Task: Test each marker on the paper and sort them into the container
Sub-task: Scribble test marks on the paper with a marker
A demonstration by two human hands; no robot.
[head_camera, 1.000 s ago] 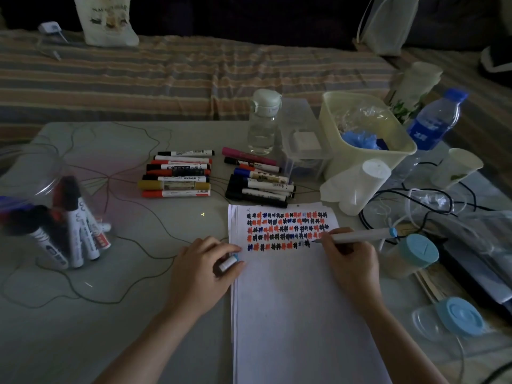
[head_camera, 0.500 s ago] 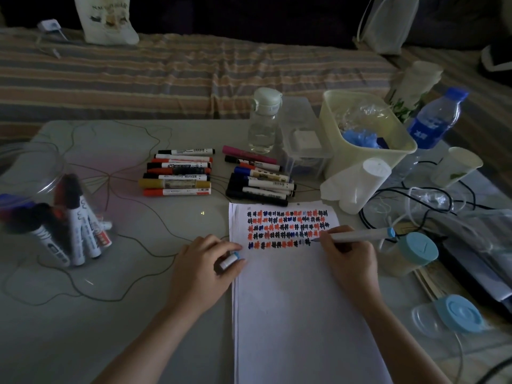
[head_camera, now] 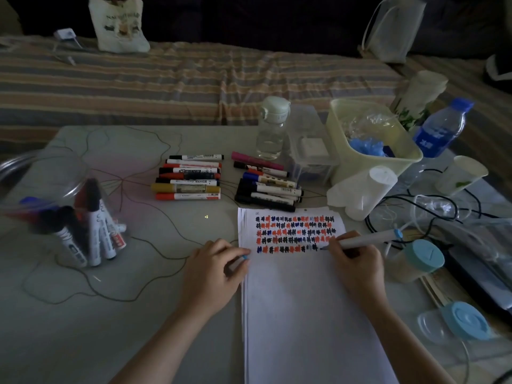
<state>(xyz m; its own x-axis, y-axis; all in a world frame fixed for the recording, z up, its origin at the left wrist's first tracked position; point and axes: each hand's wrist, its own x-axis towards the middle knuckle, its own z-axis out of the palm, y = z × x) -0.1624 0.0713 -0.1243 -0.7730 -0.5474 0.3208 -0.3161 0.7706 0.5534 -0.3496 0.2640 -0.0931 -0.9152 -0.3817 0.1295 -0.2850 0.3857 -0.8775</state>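
Observation:
My right hand grips a white marker with a light-blue end, its tip touching the paper at the right end of the lowest row of test marks. Rows of black, red and blue scribbles fill the sheet's top. Beside the paper's left edge, my left hand holds the marker's cap, its blue tip showing. Two piles of markers lie above the paper, a left pile and a right pile. A clear tipped container at the left holds several markers.
A clear water bottle, a clear box, a pale yellow bin, a white roll, a blue-capped bottle, paper cups, cables and blue-lidded jars crowd the table's right side. A striped bed lies beyond the table.
The marker tip has shifted slightly left along the lowest row of marks. My left hand stays put holding the cap.

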